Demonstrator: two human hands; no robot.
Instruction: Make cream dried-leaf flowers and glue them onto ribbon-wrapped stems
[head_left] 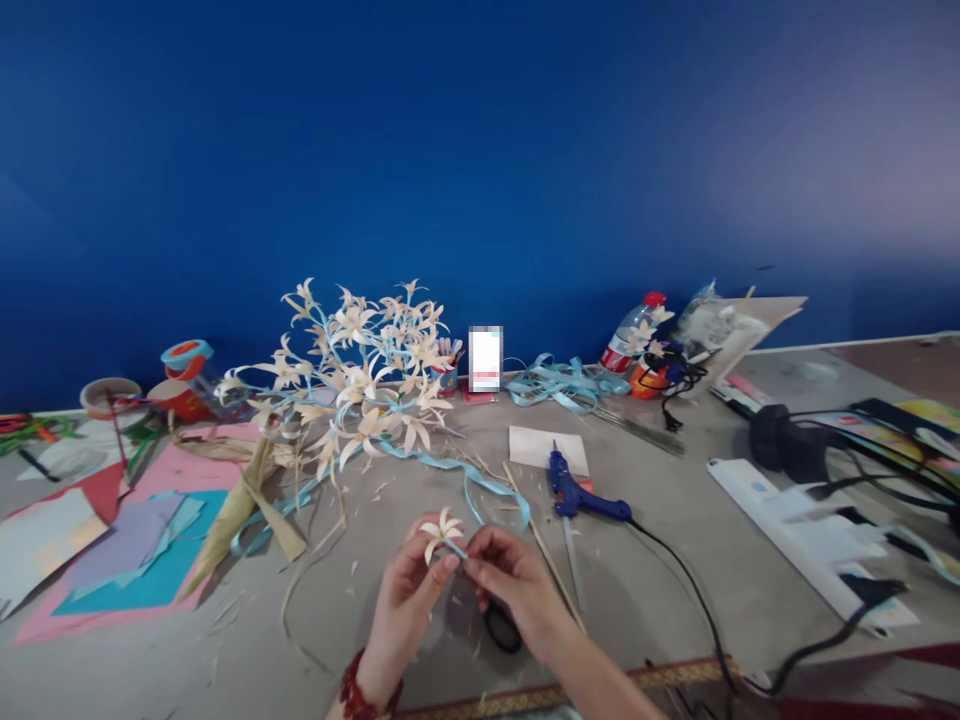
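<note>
Between my hands is a small cream-coloured artificial flower (442, 533) with pointed petals and a short light-blue stem. My left hand (409, 580) pinches it just below the petals, thumb against the stem. The fingers of my right hand (517, 580) are closed on the stem's lower end. Under my right hand, black-handled scissors (504, 630) lie partly hidden on the table. Beyond my hands stands a bunch of similar cream flowers (360, 380) on blue-wrapped stems. A loose light-blue ribbon (487, 485) curls across the table in front of them.
To the right lie a blue glue gun (577, 492) with a black cord, a white paper (529, 448) and a white power strip (802, 550). Coloured paper sheets (157, 560) and dried husks (255, 490) cover the left side. At the back stand a bottle (626, 335) and a ribbon heap (562, 382).
</note>
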